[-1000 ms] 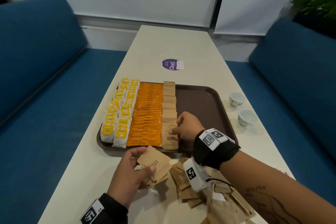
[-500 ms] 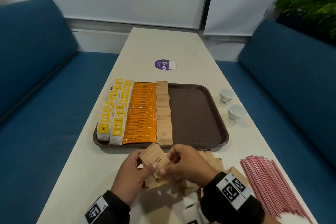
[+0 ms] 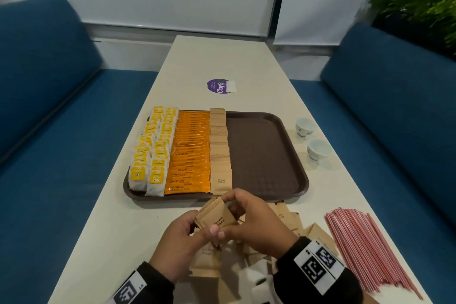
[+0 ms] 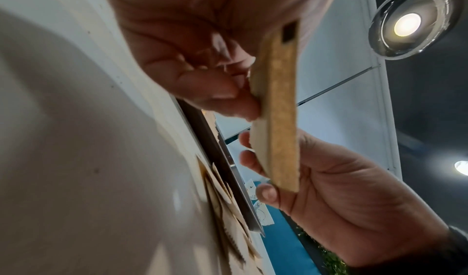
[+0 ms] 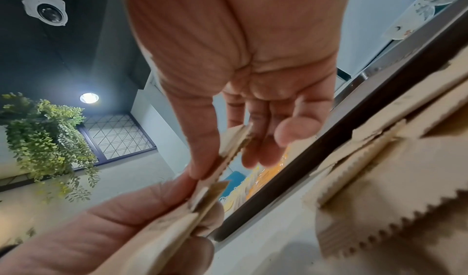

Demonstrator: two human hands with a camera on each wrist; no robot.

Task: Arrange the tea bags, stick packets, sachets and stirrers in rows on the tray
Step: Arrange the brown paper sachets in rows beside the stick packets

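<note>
On the brown tray [image 3: 306, 180], white-and-yellow tea bags [image 3: 150, 155] fill the left side. Beside them lie a row of orange stick packets [image 3: 192, 155] and a row of brown sugar sachets [image 3: 219, 150]. The tray's right half is bare. In front of the tray my left hand [image 3: 197, 227] holds a small stack of brown sugar sachets [image 3: 214, 217]. My right hand [image 3: 237, 215] pinches the top sachet [image 5: 233, 145] of that stack between thumb and fingers. The left wrist view shows the stack [image 4: 278, 109] edge-on between both hands.
Loose brown sachets [image 3: 291, 222] lie on the white table under and right of my hands. A bundle of red stirrers [image 3: 365, 249] lies at the front right. Two small cups [image 3: 304, 126] [image 3: 317, 150] stand right of the tray. Blue benches flank the table.
My right hand left the sachet row on the tray and came back to the left hand's stack, where it now pinches the top sachet. My left hand stayed in place.
</note>
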